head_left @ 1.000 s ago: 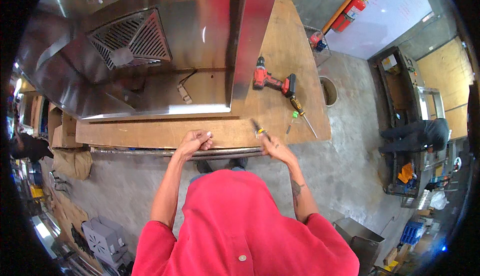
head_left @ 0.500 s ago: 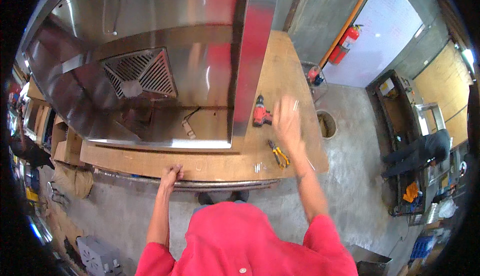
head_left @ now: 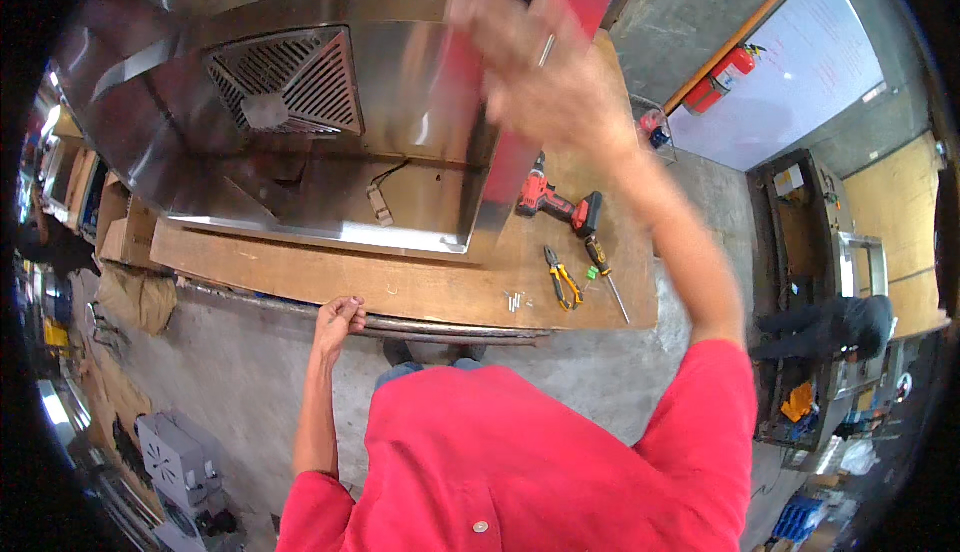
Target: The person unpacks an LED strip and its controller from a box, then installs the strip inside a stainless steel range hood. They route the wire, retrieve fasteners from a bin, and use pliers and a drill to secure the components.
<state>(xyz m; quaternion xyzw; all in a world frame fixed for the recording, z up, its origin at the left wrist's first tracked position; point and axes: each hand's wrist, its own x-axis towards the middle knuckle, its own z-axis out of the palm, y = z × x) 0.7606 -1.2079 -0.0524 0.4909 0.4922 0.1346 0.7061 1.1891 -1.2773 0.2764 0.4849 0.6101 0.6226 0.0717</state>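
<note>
A large shiny metal hood [head_left: 400, 62] with a slotted filter panel [head_left: 290, 82] stands on the wooden tabletop [head_left: 300, 264]. My right hand [head_left: 560, 72] is raised in front of the hood's right edge and smeared by motion. A thin silvery streak shows by its fingers; I cannot tell whether they hold it. My left hand [head_left: 342, 322] is at the table's front edge, fingers curled and pressed together; what is in them, if anything, is hidden. Below my right forearm lie a red cordless drill [head_left: 555, 202], yellow-black pliers [head_left: 563, 280] and a screwdriver [head_left: 606, 274].
Several small silvery pins [head_left: 515, 301] lie near the table's front edge, and a small green piece [head_left: 592, 273] is beside the screwdriver. A fire extinguisher [head_left: 715, 82] hangs by a whiteboard [head_left: 790, 72]. Another person [head_left: 840, 325] bends at a dark rack on the right.
My right hand has risen from beside the drill up to the hood's right edge. My left hand has slid slightly off the table edge toward me. The view has shifted, uncovering the screwdriver.
</note>
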